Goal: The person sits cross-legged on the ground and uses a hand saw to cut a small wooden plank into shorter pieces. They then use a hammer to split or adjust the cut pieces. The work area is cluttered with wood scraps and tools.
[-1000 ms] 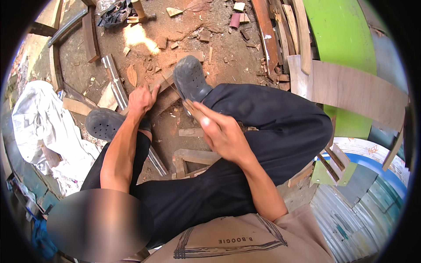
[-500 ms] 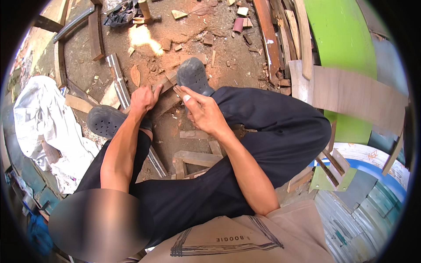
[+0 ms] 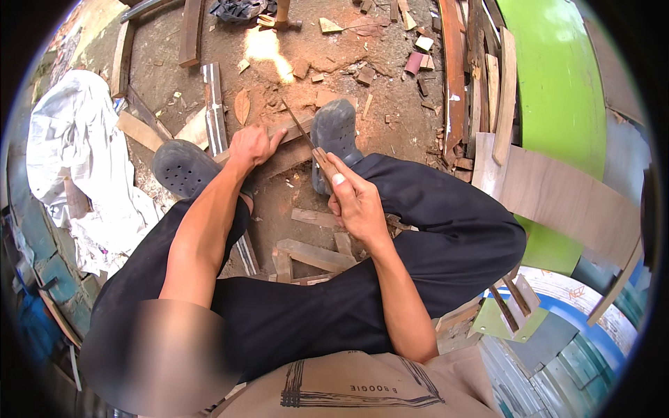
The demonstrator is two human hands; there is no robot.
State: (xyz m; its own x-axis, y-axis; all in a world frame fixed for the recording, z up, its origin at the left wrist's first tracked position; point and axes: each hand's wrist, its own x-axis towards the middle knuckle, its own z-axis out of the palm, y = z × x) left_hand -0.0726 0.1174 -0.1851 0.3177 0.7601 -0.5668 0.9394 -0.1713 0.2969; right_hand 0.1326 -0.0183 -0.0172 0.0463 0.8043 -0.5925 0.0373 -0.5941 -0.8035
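1. Shirt (image 3: 327, 369): tan, bearing a rectangular frame (image 3: 291, 384) in dark, sketchy lines around small lettering (image 3: 373, 389).
2. Trousers (image 3: 446, 223): black, loose-cut, visibly creased from where I stand.
3. Clogs (image 3: 187, 167): dark grey, round-toed, perforated above.
4. Forearms (image 3: 401, 299): bare.

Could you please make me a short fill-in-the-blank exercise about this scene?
1. The right hand grips a tool by its handle, with a thin, pointed ____ extending beyond it.
2. The left hand rests on a strip of ____.
3. The large crumpled cloth at the left of the picture is ____ in colour.
4. The large smooth panel at the upper right is bright ____.

Missing words: blade; wood; white; green.
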